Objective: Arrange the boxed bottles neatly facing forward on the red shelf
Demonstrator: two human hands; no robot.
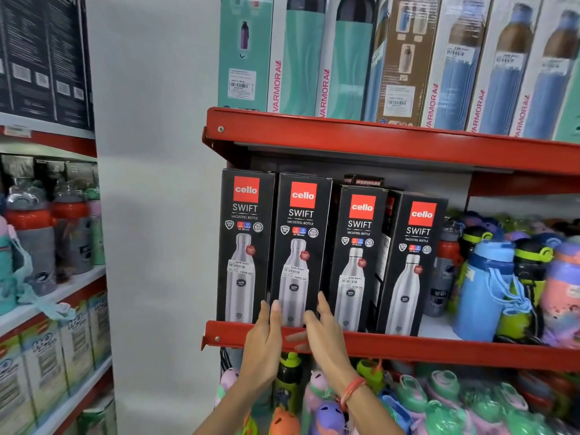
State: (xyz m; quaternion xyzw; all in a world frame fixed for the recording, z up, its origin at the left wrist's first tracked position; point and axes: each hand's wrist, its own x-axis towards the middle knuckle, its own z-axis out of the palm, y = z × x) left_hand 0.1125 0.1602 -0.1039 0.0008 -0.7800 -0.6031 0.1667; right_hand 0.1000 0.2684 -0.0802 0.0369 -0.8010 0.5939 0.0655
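Several black Cello Swift bottle boxes stand upright on the red shelf (408,346), fronts facing out. The second box from the left (299,233) sits between my two hands at its base. My left hand (265,337) is flat against its lower left edge, fingers straight. On the lower right edge rests my right hand (324,334), fingers extended, a red thread on the wrist. The leftmost box (243,227) touches it. The third box (357,246) and fourth box (412,255) stand a little further back, angled slightly.
Loose coloured bottles (489,287) crowd the same shelf to the right. Tall Varmora boxes (345,54) fill the shelf above. Kids' bottles (439,403) lie below. A white wall (157,215) and another rack (47,246) are on the left.
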